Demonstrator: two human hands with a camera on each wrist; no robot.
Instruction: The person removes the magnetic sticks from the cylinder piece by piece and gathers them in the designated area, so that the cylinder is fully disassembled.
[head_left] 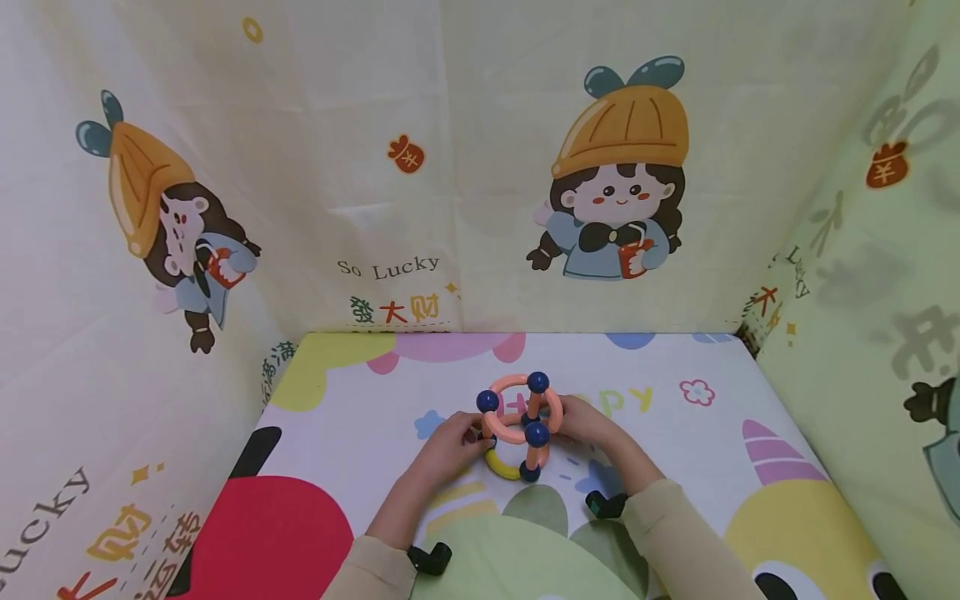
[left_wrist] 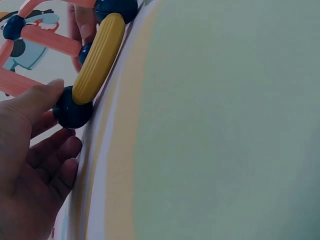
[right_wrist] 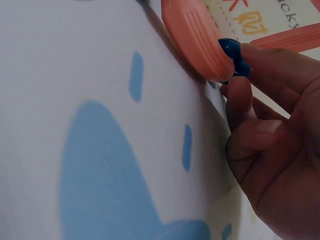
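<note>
A frame of magnetic building rods and balls [head_left: 537, 434] stands on the table between both hands. Coral rods, some curved, join its dark blue balls, and one curved yellow rod [head_left: 501, 467] lies low at the near left. My left hand [head_left: 453, 446] pinches a lower dark blue ball [left_wrist: 73, 111] at one end of that yellow rod. On the far right side, my right hand [head_left: 588, 421] holds another dark blue ball [right_wrist: 235, 55] between thumb and fingers, beside the end of a curved coral rod [right_wrist: 195, 42]. The structure partly hides the right fingertips in the head view.
Printed cartoon shapes cover the table mat [head_left: 675, 450]. Light cloth walls [head_left: 487, 208] enclose the table at the back and both sides. Black wrist-worn pieces stick out by the left cuff [head_left: 367, 571] and the right cuff [head_left: 656, 508].
</note>
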